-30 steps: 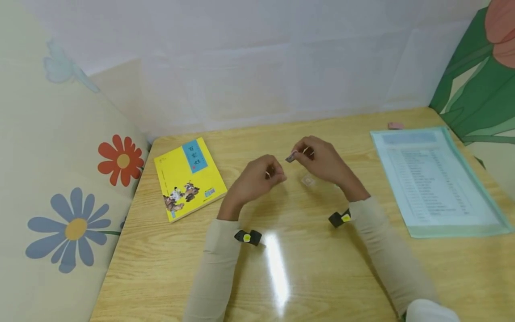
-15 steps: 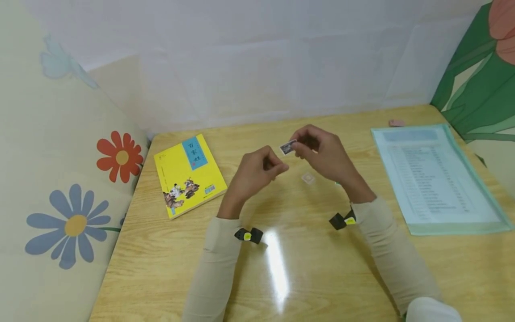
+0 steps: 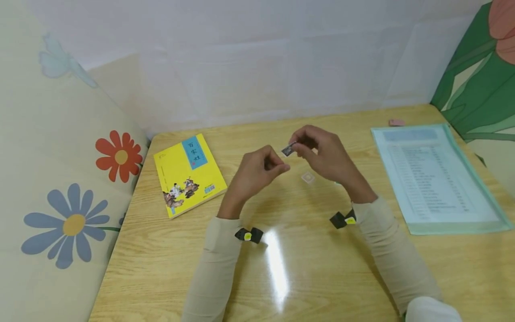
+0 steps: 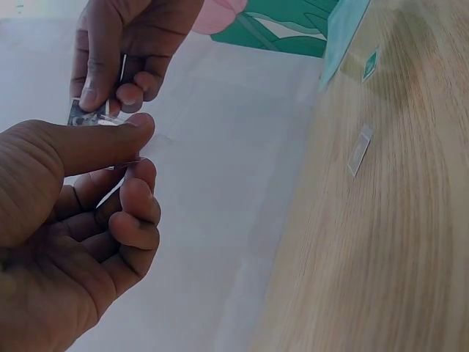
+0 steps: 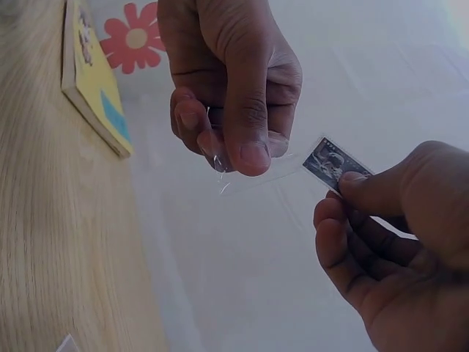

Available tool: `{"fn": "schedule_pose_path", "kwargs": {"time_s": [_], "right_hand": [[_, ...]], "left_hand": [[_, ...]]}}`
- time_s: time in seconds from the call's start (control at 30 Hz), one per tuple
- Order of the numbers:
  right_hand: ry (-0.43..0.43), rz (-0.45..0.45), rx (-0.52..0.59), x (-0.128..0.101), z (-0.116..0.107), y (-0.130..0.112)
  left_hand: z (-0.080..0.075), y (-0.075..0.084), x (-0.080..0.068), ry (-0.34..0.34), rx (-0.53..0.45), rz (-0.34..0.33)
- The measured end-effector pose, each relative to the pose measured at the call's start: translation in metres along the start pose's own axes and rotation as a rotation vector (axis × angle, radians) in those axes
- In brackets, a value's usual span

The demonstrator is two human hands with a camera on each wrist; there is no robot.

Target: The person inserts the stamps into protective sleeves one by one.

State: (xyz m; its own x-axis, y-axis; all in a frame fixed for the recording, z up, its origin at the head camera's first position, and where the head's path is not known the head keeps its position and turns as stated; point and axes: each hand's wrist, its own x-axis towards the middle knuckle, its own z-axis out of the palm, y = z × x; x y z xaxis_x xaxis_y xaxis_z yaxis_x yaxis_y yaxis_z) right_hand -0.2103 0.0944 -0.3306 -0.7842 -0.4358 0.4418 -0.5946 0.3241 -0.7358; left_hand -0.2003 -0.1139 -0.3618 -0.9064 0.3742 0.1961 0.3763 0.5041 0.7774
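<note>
1. Head view: both hands raised above the wooden surface (image 3: pixel 306 250), fingertips almost meeting.
2. Right hand (image 3: pixel 322 154) pinching a small dark stamp (image 3: pixel 288 149) between thumb and forefinger; stamp tilted, held clear of the surface.
3. Left hand (image 3: pixel 257 172) curled, thumb pressed to forefinger on the end of a thin clear sleeve (image 5: pixel 253 174); sleeve plain only in the right wrist view, running from that pinch toward the stamp (image 5: pixel 328 163).
4. Just beyond the stamp, flat on the surface under the right hand: a small clear square packet (image 3: pixel 308 178).
5. Well left of the stamp: a yellow book (image 3: pixel 188 175), lying flat, cover up.
6. Well right of the stamp: a pale green document folder (image 3: pixel 434 179) with a printed sheet inside.
7. Far right of the stamp, near the wall: a small pink piece (image 3: pixel 396 122).
</note>
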Motion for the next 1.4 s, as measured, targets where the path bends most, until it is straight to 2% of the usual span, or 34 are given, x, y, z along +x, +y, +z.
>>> {"fn": "schedule_pose_path", "kwargs": {"time_s": [0.1, 0.3, 0.5, 0.8, 1.4], "right_hand": [[-0.008, -0.03, -0.056, 0.0006, 0.0013, 0.0094], [-0.004, -0.084, -0.108, 0.0004, 0.0023, 0.0118], [0.025, -0.098, -0.102, 0.0003, 0.0007, 0.0101], [0.018, -0.087, -0.102, -0.0007, -0.0014, 0.0079], [-0.027, -0.118, -0.072, -0.0003, -0.0018, 0.008]], "left_hand": [[-0.0004, 0.0012, -0.0006, 0.002, 0.0, 0.007], [-0.0008, 0.0029, -0.0004, 0.0, 0.009, 0.015], [-0.0003, 0.0041, 0.0003, 0.005, 0.051, 0.014], [-0.0001, 0.0047, 0.0, 0.002, 0.068, 0.009], [-0.0001, 0.0075, -0.0006, -0.033, 0.049, 0.023]]}}
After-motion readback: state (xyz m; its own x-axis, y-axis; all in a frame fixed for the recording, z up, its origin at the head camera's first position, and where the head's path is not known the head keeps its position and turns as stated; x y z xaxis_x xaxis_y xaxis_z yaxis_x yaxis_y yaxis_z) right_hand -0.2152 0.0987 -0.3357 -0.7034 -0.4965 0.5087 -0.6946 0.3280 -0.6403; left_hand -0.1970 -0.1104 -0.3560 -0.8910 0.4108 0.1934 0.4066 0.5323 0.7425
